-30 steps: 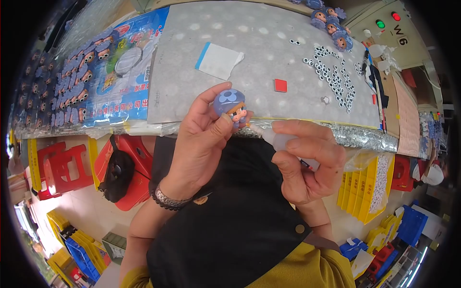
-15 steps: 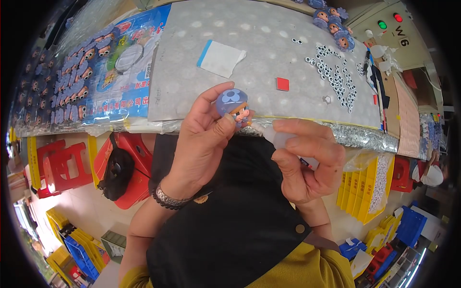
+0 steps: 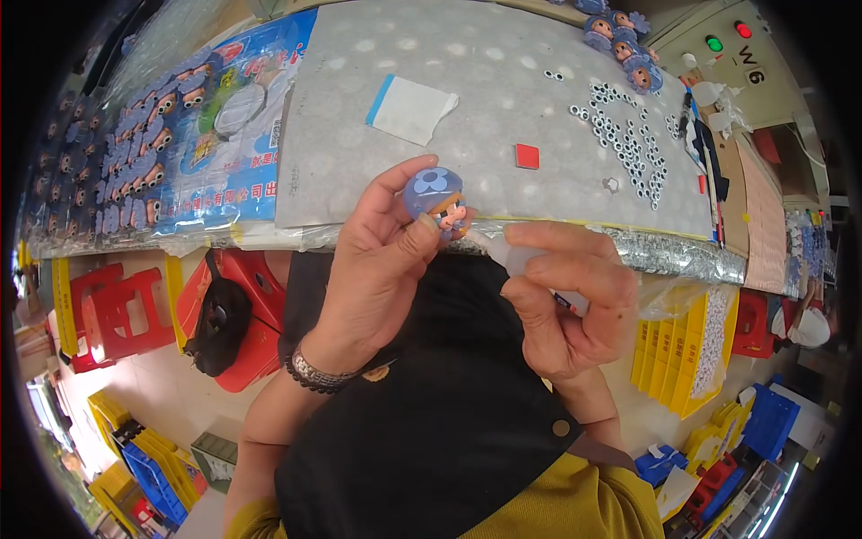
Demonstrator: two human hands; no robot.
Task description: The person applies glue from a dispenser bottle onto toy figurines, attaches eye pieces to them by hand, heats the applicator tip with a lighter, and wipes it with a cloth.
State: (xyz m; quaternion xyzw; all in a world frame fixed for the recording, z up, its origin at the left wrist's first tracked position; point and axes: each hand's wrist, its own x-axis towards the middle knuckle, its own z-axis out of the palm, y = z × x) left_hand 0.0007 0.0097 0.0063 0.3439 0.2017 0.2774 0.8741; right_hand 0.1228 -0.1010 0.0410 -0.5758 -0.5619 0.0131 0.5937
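My left hand grips a small doll figure with a blue, flower-marked cap, its face turned to the right. In my right hand is a small translucent bottle, pinched between thumb and fingers. The bottle's narrow tip points at the lower part of the figure; whether they touch cannot be made out. Beyond the hands, a red square and a white cloth piece with a blue edge lie on the grey work surface.
Many small eye-like rings are spread at the right. Several blue-capped figures sit at the back right, and rows of similar parts at the left. Below the table edge are a red stool and yellow crates.
The figure has turned slightly and shifted a little to the right in my left hand. My right hand has moved slightly left with the bottle.
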